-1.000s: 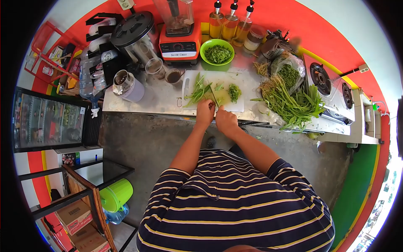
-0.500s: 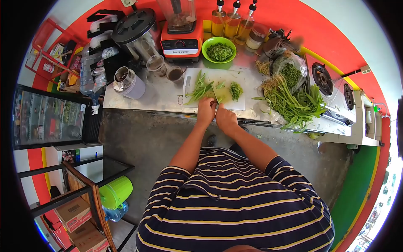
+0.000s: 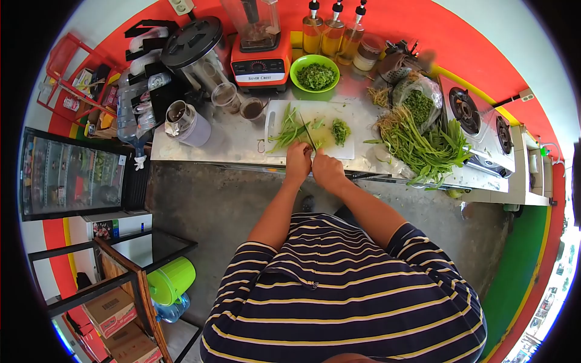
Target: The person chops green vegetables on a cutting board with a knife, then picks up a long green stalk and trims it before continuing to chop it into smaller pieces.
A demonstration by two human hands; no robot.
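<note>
My right hand (image 3: 328, 171) is closed around the handle of a knife (image 3: 307, 131), whose blade points away over the white cutting board (image 3: 273, 116). Close beside it, my left hand (image 3: 298, 162) has its fingers curled on the near end of long green leafy stalks (image 3: 289, 132). These stalks lie left of the blade; the fingertips are partly hidden. A small heap of chopped greens (image 3: 340, 131) rests on the board to the right of the knife. Behind the board stands a green bowl (image 3: 295, 71) full of chopped greens (image 3: 316, 77).
A large bunch of leafy greens (image 3: 423, 145) and a plastic bag of greens (image 3: 417, 107) lie on the right of the metal counter, before a gas stove (image 3: 465, 109). An orange blender (image 3: 260, 68), oil bottles (image 3: 332, 37) and a cup of dark liquid (image 3: 252, 109) stand behind and left.
The view has shifted slightly. Both hands keep almost the same place on the board, the knife still between the stalks and the chopped heap.
</note>
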